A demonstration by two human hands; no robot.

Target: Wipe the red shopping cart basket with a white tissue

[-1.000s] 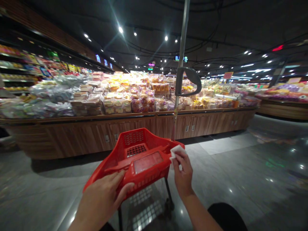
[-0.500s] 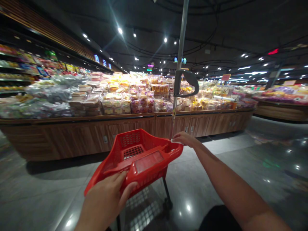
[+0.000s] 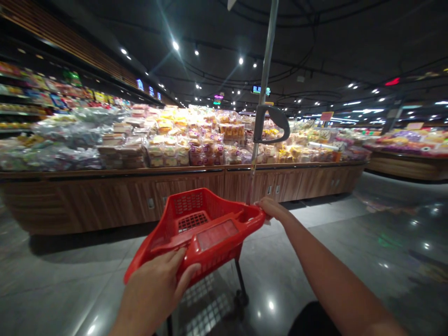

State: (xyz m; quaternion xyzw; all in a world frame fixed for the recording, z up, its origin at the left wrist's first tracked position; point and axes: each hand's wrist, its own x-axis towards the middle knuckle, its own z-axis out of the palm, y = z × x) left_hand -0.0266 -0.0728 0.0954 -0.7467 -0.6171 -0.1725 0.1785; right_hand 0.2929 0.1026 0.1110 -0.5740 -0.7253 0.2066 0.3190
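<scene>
A red plastic shopping cart (image 3: 217,235) stands in front of me, its basket bare where I can see into it. My left hand (image 3: 157,280) is wrapped over the left part of the cart's handle, the thumb on the near side. At the handle's far right end, my right hand (image 3: 271,208) is closed around the corner, its fingertips partly hidden. A small pale bit shows below those fingers, too small to name. Just beyond the right hand, a thin metal pole (image 3: 268,56) with a grey loop-shaped grip (image 3: 258,123) rises from near the cart's corner.
Across the way runs a long wooden display counter (image 3: 189,182) heaped with bagged baked goods (image 3: 206,147). Stocked shelves (image 3: 21,102) line the left side. Another rounded display stand (image 3: 402,163) is at the right. Shiny grey floor (image 3: 325,233) surrounds the cart.
My right hand has slid slightly down around the handle's right end, and the pale bit now shows below it. The view has shifted slightly; my left hand keeps its hold.
</scene>
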